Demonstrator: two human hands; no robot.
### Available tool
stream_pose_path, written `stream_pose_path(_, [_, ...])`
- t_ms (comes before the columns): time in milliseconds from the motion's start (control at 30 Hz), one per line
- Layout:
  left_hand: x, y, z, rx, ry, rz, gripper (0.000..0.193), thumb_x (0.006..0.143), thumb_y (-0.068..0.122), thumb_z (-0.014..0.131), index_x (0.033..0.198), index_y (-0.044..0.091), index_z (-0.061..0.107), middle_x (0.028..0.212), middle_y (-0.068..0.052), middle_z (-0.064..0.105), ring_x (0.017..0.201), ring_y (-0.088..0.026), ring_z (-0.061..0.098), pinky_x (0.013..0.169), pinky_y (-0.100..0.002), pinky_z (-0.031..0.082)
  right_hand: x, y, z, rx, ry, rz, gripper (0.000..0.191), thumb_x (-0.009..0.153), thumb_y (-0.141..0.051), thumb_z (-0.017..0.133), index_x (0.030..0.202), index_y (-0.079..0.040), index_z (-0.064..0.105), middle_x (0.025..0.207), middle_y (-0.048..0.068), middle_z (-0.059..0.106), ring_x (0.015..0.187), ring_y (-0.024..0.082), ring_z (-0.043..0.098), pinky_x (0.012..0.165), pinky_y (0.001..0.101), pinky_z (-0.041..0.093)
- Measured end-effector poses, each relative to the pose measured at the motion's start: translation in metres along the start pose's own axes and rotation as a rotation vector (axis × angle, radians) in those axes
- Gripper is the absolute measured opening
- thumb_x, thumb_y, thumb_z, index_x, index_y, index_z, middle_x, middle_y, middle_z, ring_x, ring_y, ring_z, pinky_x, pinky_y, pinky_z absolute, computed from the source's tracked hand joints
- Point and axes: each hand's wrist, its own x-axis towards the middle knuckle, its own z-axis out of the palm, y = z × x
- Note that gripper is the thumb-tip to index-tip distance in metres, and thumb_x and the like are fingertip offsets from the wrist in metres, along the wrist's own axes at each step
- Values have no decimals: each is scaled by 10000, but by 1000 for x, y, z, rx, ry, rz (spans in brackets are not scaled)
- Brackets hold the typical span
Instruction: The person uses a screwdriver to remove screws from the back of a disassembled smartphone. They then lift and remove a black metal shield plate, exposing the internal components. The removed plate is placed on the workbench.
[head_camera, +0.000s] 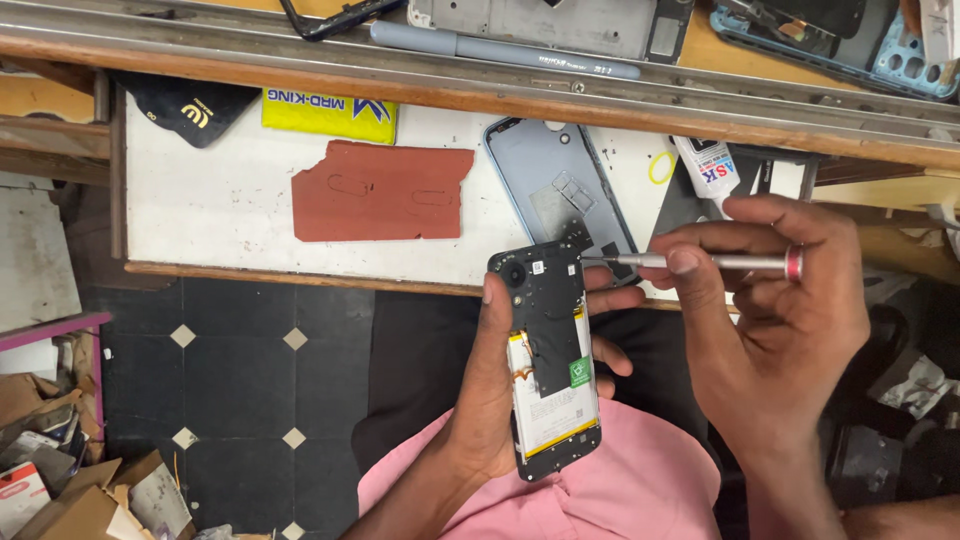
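Single head-worn view, looked steeply down from above person's lap. Close range: left hand (490, 390) and right hand (780, 330) filled centre and right of frame. Grip sat mid-frame; white drawer tray (220, 200) lay beyond it, toward top edge; tiled floor (230, 380) showed left of it, below. No second view shared scene.

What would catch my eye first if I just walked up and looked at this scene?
Most likely the opened smartphone in the middle, back cover off and battery showing, gripped by the left hand. The right hand holds a slim silver screwdriver with its tip at the phone's top edge. Behind them, a torn reddish-brown mat and a grey phone back cover lie on the white bench top.
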Motion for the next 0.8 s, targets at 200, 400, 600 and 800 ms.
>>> stream_pose_path(200, [0,2,3,12,1,32,1010,972,798,340,1548,-29,421,1443,-240,578,988,-246,677,802,-338,599,-12,-2,-3,-11,16,-67,323,1098,25,633,1308,58,390,1079,218,719,974,193,751,784,207,603])
stream_pose_path(400, [1,1,4,-27,-16,38,1008,987,786,299,1562,-34,410,1447,-239,579,1005,-257,677,810,-346,597,-12,0,-4,-56,34,-75,307,1062,31,627,1251,63,388,1074,227,726,976,208,752,743,219,585])
stream_pose_path(600, [2,1,3,-33,-30,40,995,1006,779,302,1565,-39,398,1445,-242,575,1013,-267,673,822,-354,598,-11,2,-2,-12,10,-129,307,1091,44,623,1291,67,391,1068,237,699,995,209,753,796,219,623])
stream_pose_path(800, [1,1,1,-40,-27,36,983,1002,774,309,1562,-29,407,1448,-241,578,1011,-268,674,820,-356,599,-11,9,-3,-21,-4,-169,290,1104,31,620,1290,61,400,1055,244,715,969,212,757,764,222,615])
